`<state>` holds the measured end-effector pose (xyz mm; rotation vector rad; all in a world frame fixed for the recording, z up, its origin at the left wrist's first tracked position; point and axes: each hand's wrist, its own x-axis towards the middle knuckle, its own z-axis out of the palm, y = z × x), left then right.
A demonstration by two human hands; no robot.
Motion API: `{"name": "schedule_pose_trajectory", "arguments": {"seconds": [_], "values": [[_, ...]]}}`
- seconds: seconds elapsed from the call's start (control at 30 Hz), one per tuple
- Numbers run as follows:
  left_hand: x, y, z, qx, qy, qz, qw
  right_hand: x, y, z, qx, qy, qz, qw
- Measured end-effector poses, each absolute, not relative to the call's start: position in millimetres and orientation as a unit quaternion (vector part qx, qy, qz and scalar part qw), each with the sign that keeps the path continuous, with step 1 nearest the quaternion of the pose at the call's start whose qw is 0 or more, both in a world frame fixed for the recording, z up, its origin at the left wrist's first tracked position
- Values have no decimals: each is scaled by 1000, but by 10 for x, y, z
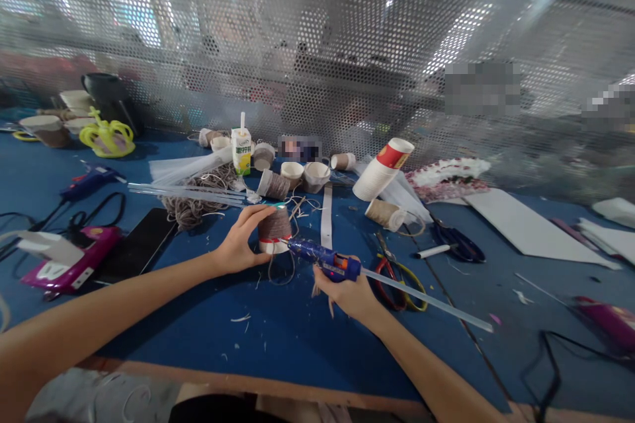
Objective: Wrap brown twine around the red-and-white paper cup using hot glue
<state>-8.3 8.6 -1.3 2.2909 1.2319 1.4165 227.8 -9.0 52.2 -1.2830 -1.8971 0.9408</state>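
Observation:
My left hand (pixel 243 241) grips a paper cup (pixel 275 225) wound with grey-brown yarn, thumb low and fingers over the top. A red and white band near its lower end is bare of yarn, and a loose strand loops below it. In my right hand (pixel 353 291) is a blue hot glue gun (pixel 322 258), a long clear glue stick jutting from its back. Its nozzle points left and meets or nearly meets the cup at the red band; I cannot tell if they touch. Right of my right hand lie scissors (pixel 397 277) with red and yellow handles.
Behind the hands are a grey yarn heap (pixel 191 201), a drink carton (pixel 241 152) and several wrapped cups. A leaning stack of paper cups (pixel 384 168) stands right of them. A phone (pixel 141 244) and magenta device (pixel 74 258) lie left. A perforated metal screen (pixel 297 46) closes the back.

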Motion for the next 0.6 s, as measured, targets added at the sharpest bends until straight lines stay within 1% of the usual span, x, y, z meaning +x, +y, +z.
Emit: {"name": "schedule_pose_trajectory", "arguments": {"seconds": [0.3, 0.47, 0.6], "values": [[-81, 85, 21, 763, 410, 495, 74, 2332, -90, 662, -498, -720, 376, 303], [-72, 74, 44, 755, 404, 512, 71, 2349, -77, 644, -499, -719, 388, 289], [-78, 66, 46, 754, 406, 510, 85, 2413, -32, 562, -503, -748, 337, 272]]}}
